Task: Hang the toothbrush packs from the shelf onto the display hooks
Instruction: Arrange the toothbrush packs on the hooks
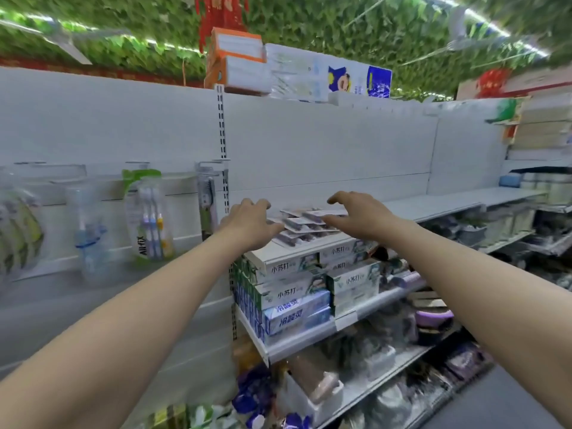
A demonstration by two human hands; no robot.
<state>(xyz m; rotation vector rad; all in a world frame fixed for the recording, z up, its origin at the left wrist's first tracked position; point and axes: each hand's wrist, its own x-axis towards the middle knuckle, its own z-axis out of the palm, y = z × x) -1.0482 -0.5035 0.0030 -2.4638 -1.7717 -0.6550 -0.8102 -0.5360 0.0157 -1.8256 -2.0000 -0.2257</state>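
As the head camera is our only view, we read everything from it: the toothbrush packs lie in a loose flat pile on top of stacked toothpaste boxes, level with the white shelf and directly ahead of both outstretched arms. Our left hand sits at the pile's left end, fingers bent down over its edge; blur keeps us from telling whether it pinches a pack or merely touches one. Our right hand arches over the right end, fingers spread and loosely curved, apparently holding nothing. The packs' long axes run roughly left to right, so each hand meets one short end. The display hooks jut from the back panel to the left, beyond the left hand, one bearing a hung pack. We judge the left hand nearer to them, so the carry should go leftward.
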